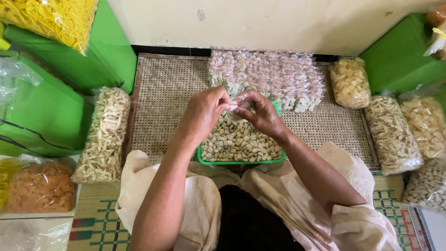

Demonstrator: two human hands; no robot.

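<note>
both hands [232,111] on small bag [241,99]

Small bag [241,99] mostly behind fingers [218,100]

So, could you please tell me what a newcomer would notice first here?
Both hands, left hand and right hand, pinch a small clear bag over a green tray of pale snack pieces at centre. Behind lie rows of filled small bags on the woven mat.

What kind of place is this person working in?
Probably a small home snack-packing spot on the floor: a green plastic tray of pale snack cubes, rows of small filled clear packets on a woven rattan mat, and big clear bags of crackers alongside.
</note>
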